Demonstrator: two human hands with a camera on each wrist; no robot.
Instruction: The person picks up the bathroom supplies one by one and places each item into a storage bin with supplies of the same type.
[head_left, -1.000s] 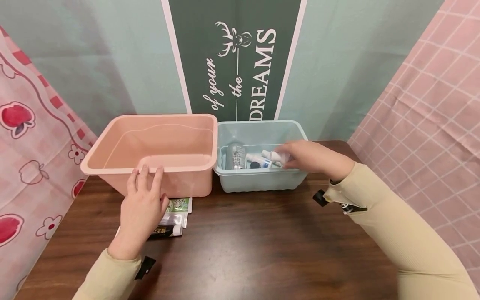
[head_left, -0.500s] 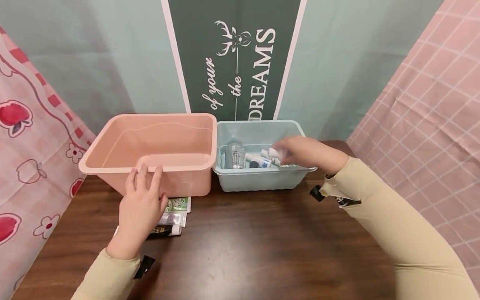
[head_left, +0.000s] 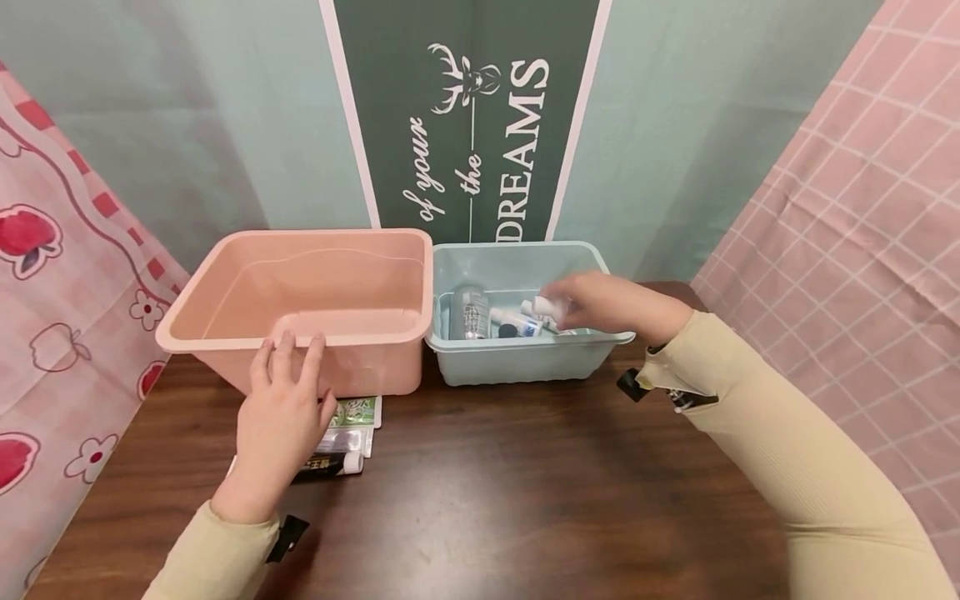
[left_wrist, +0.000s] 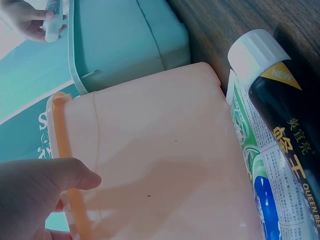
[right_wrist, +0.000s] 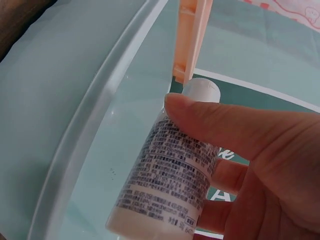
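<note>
In my right hand [head_left: 592, 300] I hold a small bottle [right_wrist: 162, 175] with a white cap and dense dark print, thumb near the cap and fingers behind it. The hand is over the right end of a light blue bin [head_left: 525, 362]. A clear bottle [head_left: 471, 312], a white tube [head_left: 517, 321] and other small white-capped items lie inside that bin. My left hand [head_left: 281, 417] rests on the front rim of a pink bin [head_left: 375, 362], fingers extended over the edge. In the left wrist view its thumb [left_wrist: 82, 175] lies along the outer wall.
Before the pink bin, partly behind my left hand, lie a black tube [head_left: 330, 465] with a white cap and a green packet [head_left: 360, 411] on the dark wooden table [head_left: 487, 500]. Patterned cloths [head_left: 847, 208] hang at the sides, with a printed green cloth [head_left: 480, 125] behind.
My right hand has shifted slightly left with the bottle, baring the blue bin's right front rim. My left hand stays on the pink rim.
</note>
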